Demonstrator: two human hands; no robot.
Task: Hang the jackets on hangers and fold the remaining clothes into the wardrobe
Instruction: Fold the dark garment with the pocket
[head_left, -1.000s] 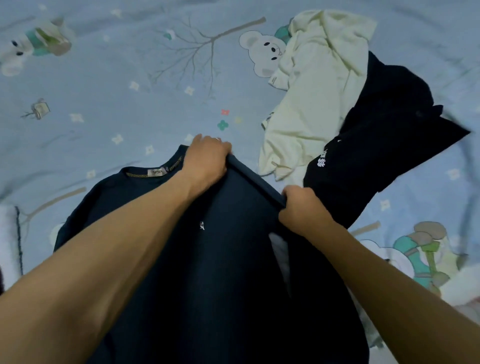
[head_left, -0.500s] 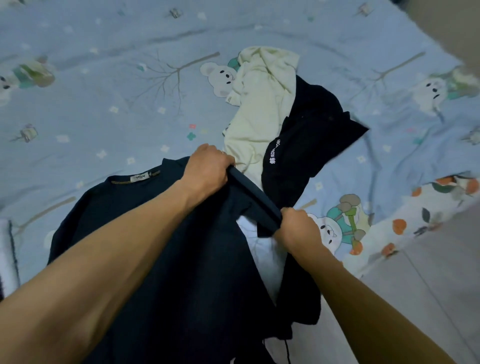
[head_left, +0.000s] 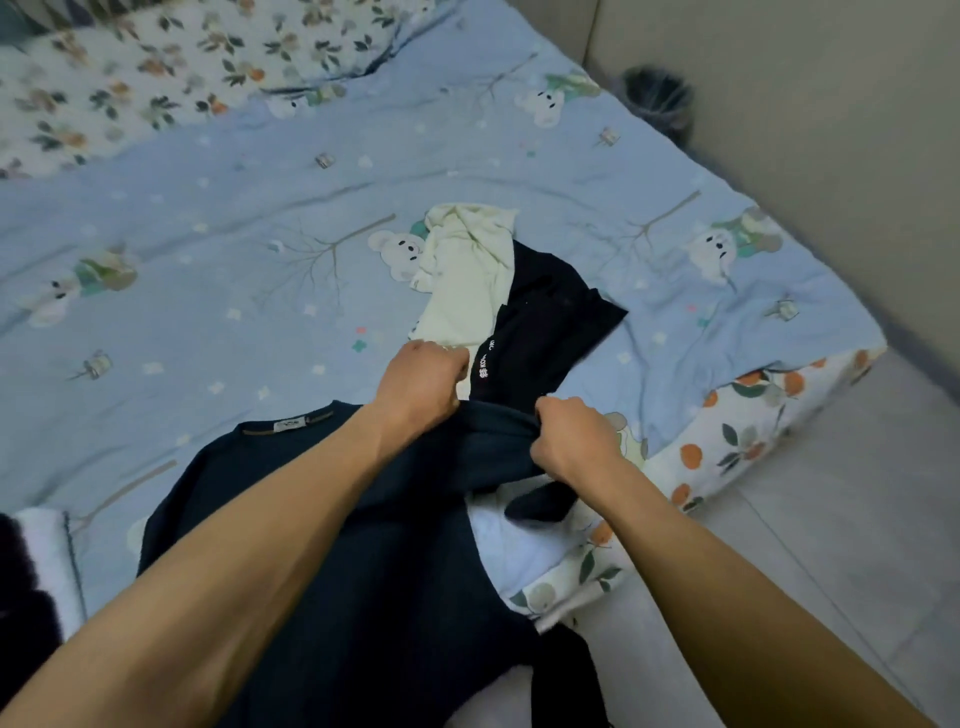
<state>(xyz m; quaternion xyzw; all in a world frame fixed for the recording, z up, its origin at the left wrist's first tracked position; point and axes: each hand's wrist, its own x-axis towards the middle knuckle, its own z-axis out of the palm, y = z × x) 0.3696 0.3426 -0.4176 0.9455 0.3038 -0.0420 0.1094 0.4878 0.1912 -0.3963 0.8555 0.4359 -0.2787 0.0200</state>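
A dark navy sweater (head_left: 291, 483) lies spread on the bed with its collar label facing up. My left hand (head_left: 418, 382) and my right hand (head_left: 574, 439) both grip its right sleeve, bunched between them over the body of the sweater. Just beyond my hands lie a cream garment (head_left: 467, 275) and a black garment with white lettering (head_left: 545, 322), crumpled together.
The bed carries a light blue cover with bears (head_left: 208, 270) and a floral pillow (head_left: 130, 78) at the head. Its floral sheet edge (head_left: 737, 441) borders grey floor (head_left: 831, 545) on the right. A dark bin (head_left: 657, 98) stands by the wall. A black-and-white fleecy item (head_left: 31, 577) lies at the left.
My hands have drawn closer together, bunching the sleeve. My view has lifted and swung right, bringing the pillow, bin, wall and floor into sight.
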